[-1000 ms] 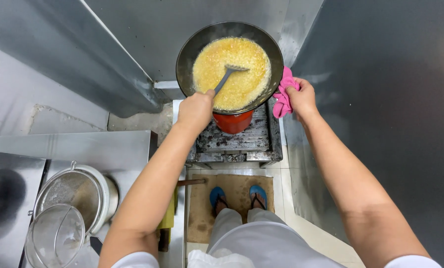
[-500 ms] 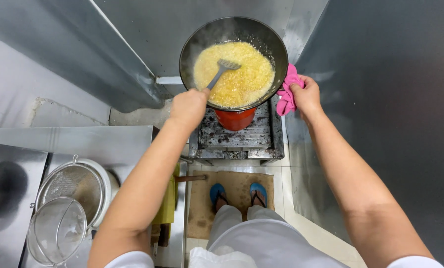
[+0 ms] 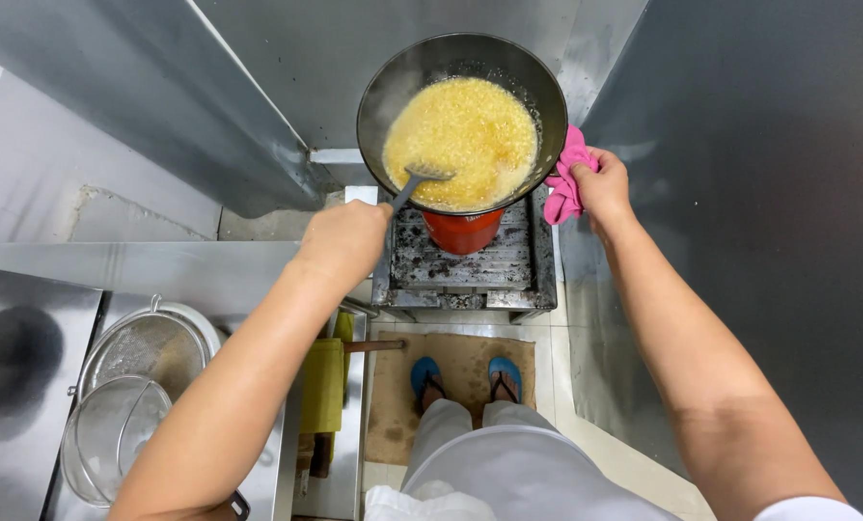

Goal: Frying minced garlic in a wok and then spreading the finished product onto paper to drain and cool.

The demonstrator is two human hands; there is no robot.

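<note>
Bright, even overhead light; sharp focus throughout. Soft glare streaks on the grey stainless steel wall panels (image 3: 258, 106). Dark blurred reflection on the polished steel counter (image 3: 16, 357). Wide-angle lens stretches the forearms at frame edges

Down at lower left, two wire strainers (image 3: 123, 405) sit nested over a white bowl (image 3: 203, 333) on the steel desk (image 3: 26, 386). Just beside the desk edge hangs a yellow-green cloth (image 3: 323, 384). A brown mat (image 3: 460, 362) lies on the pale floor (image 3: 586, 425), and two blue sandals (image 3: 465, 376) stand side by side on it. Steel wall panels (image 3: 740, 174) close in on both sides and behind.
</note>
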